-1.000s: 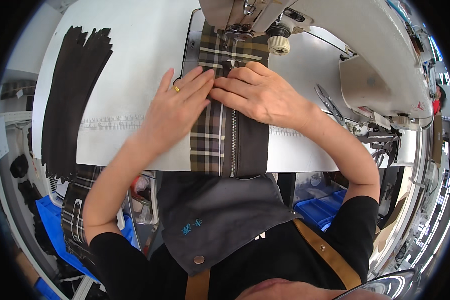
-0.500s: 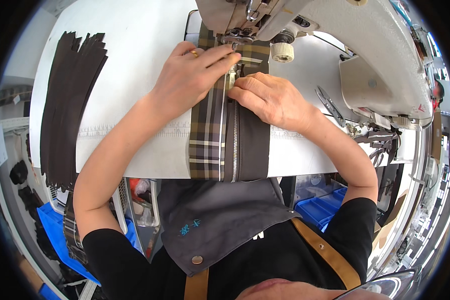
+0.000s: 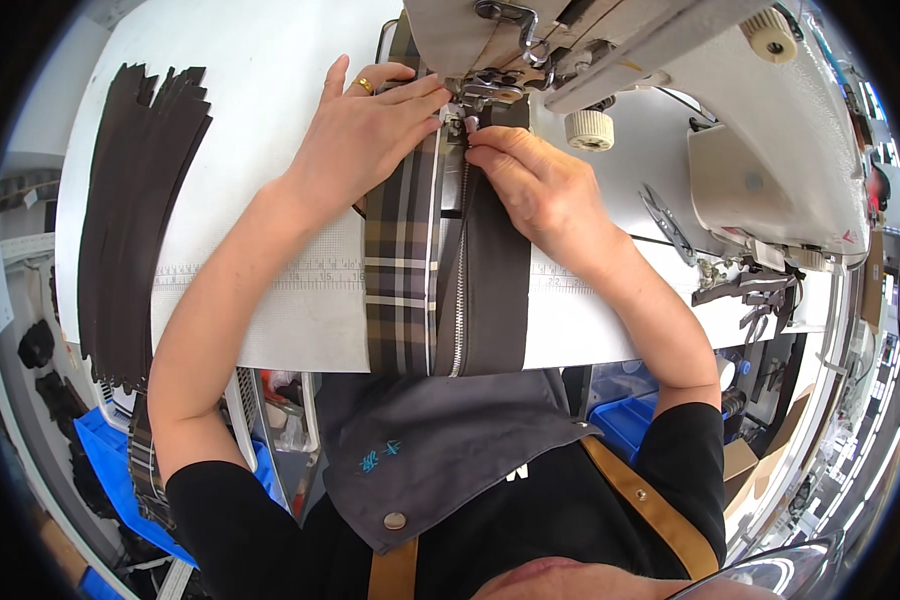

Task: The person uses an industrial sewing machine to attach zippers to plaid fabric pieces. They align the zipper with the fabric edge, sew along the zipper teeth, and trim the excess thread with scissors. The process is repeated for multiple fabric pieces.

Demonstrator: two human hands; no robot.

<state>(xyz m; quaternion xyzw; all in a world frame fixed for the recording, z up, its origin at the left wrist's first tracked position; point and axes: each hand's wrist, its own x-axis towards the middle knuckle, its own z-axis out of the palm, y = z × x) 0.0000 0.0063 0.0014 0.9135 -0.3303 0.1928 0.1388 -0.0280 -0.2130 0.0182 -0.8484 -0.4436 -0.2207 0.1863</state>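
Observation:
My left hand (image 3: 370, 135) lies with fingers stretched out on a plaid strip (image 3: 398, 310), its fingertips beside the presser foot (image 3: 480, 92) of the sewing machine (image 3: 780, 130). My right hand (image 3: 540, 195) is closed in a pinch on the upper end of a metal zipper (image 3: 459, 325), at what looks like its pull, just in front of the foot. The zipper runs between the plaid strip and a dark brown fabric panel (image 3: 495, 315) down to the table's front edge. The needle area is partly hidden by my fingers and the machine head.
A bundle of dark strips (image 3: 135, 230) lies on the white table (image 3: 280, 340) at left. Metal snips (image 3: 665, 220) and small trimmings (image 3: 755, 285) lie right, by the machine. Blue bins (image 3: 610, 415) sit below the table edge. Plaid fabric (image 3: 145, 450) hangs at lower left.
Both hands have moved up toward the needle, my left from mid-fabric to beside the foot. My right now pinches higher on the zipper, whose upper part has shifted slightly.

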